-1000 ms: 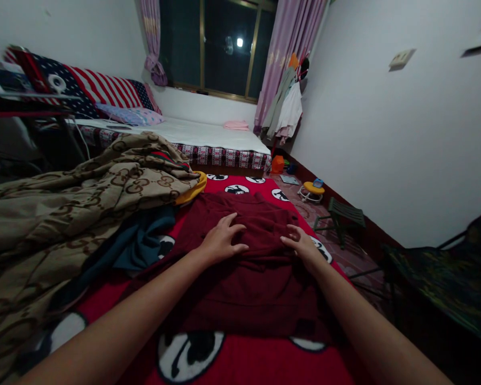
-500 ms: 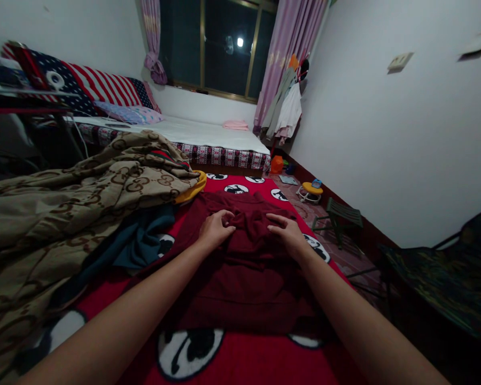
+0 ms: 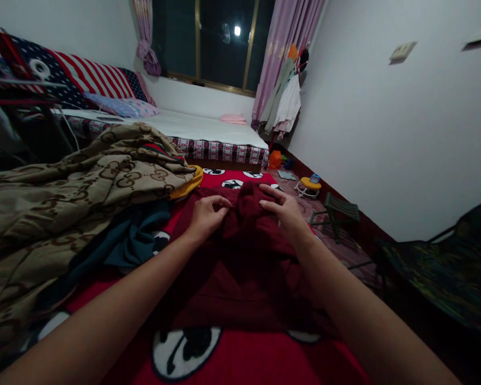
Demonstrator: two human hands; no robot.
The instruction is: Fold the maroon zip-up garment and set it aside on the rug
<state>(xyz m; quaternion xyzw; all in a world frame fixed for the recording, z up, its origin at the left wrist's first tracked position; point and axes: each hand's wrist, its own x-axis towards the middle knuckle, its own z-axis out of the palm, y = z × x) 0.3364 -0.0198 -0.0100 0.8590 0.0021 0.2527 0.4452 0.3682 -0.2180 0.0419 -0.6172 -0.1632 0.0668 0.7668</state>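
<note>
A dark maroon garment (image 3: 248, 278) lies on a red bedcover (image 3: 264, 358) printed with white and black round patches. My left hand (image 3: 205, 215) pinches the garment's far edge with thumb and fingers closed on the cloth. My right hand (image 3: 285, 212) grips the same edge a little to the right, fingers curled over it. Between the two hands the cloth is bunched and lifted off the bed.
A tan patterned quilt (image 3: 64, 198) is heaped at the left, with a teal garment (image 3: 132, 240) beside it. Beyond lie a second bed (image 3: 196, 128), a window and hanging clothes (image 3: 284, 101). A small green stool (image 3: 336, 208) and a dark chair (image 3: 444, 267) stand at the right.
Both hands slid from the garment's middle to its far edge, closed on the cloth and lifted it. The camera tipped slightly downward.
</note>
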